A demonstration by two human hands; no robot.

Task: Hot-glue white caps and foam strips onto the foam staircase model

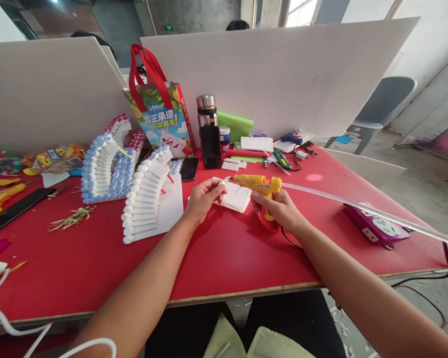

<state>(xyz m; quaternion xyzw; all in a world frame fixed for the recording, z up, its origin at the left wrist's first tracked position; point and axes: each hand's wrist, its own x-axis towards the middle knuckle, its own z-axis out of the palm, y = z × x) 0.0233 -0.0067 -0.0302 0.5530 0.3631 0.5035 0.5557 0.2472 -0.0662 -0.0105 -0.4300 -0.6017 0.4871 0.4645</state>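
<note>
My right hand (280, 206) grips a yellow hot glue gun (257, 182), its nozzle pointing left. A long clear glue stick (358, 206) runs out of the gun's back across the table. My left hand (206, 198) is closed in a pinch on a small white piece (224, 184) right at the nozzle; its exact kind is too small to make out. Beneath both lies a white pad of paper or board (234, 196). Left of my left hand stands a fan-shaped row of white sticks with round tips (142, 204), partly on a white sheet (173, 204).
Blue-and-white fan pieces (106, 171) stand further left, near a gift bag (164, 122). A steel bottle (206, 109) and a black phone (210, 146) stand at the back. To the right lies a purple power strip (375, 226). White panels (276, 84) border the far edge.
</note>
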